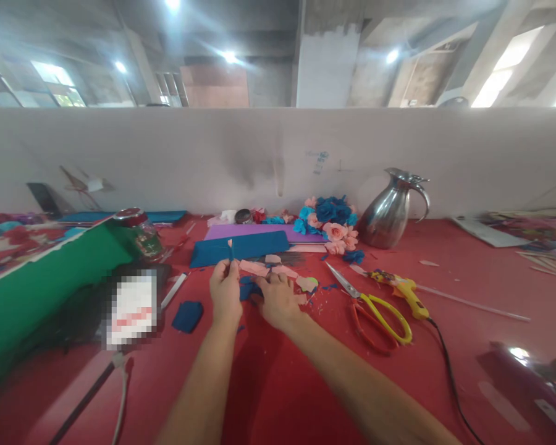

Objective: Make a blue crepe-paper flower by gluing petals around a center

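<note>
My left hand (225, 289) is closed in a pinch on a thin stick (230, 248) with a small pink tip, held upright over the red table (278, 371). Just to its right, my right hand (277, 298) lies low on the table with fingers curled over blue and pink foam scraps (278, 271). A blue scrap (246, 288) shows between the two hands. What the right fingers grip, if anything, is hidden.
Yellow-handled scissors (375, 309) and a yellow glue gun (405, 289) with its black cord lie to the right. A steel jug (391, 210) and a bunch of foam flowers (328, 222) stand behind. Blue and purple foam sheets (241, 246), a green box (41, 284) and pliers (115, 383) are at left.
</note>
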### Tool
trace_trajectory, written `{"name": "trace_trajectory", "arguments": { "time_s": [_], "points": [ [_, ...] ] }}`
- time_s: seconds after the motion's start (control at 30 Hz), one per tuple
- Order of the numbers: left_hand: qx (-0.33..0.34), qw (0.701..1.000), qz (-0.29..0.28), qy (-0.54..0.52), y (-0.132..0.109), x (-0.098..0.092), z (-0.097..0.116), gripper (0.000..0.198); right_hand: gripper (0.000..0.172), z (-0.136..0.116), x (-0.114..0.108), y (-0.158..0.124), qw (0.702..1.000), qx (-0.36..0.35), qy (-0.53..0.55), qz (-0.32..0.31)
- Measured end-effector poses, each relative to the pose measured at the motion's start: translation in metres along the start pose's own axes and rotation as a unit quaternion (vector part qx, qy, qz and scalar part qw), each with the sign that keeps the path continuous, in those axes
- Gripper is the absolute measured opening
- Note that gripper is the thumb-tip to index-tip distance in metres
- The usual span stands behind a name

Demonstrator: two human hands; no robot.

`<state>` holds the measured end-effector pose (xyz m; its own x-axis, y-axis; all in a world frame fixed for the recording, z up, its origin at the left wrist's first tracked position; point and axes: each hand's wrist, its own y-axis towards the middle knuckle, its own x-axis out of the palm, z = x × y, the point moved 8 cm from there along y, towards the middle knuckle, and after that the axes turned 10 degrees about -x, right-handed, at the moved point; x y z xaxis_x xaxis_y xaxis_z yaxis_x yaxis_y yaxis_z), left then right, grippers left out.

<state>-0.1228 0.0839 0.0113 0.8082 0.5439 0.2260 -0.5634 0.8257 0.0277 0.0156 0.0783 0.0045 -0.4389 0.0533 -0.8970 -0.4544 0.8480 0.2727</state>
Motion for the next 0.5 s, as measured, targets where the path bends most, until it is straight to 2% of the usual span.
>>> {"name": "trace_trajectory", "arguments": {
  "time_s": [0.1,0.17,0.27,0.37,0.5],
  "points": [
    [-0.003,1.0,0.007,-0.007,0.0,-0.002,-0.001,0.023,0.02,0.003,0.006,0.007,0.999,-0.01,-0.029,-0.015],
    [-0.004,1.0,0.007,-0.011,0.0,-0.002,-0.002,0.022,0.016,0.018,0.004,0.006,1.0,0.009,-0.011,-0.001],
    [-0.007,1.0,-0.003,-0.014,-0.001,0.002,-0.003,0.021,0.018,0.049,-0.005,-0.002,0.998,0.065,0.015,0.021],
    [-0.011,1.0,-0.015,-0.011,-0.004,0.005,-0.004,0.022,0.022,0.068,-0.017,-0.011,0.993,0.108,0.004,0.049],
    [-0.016,1.0,-0.022,-0.005,-0.006,0.008,-0.004,0.022,0.027,0.061,-0.027,-0.016,0.988,0.113,-0.018,0.104]
  ]
}}
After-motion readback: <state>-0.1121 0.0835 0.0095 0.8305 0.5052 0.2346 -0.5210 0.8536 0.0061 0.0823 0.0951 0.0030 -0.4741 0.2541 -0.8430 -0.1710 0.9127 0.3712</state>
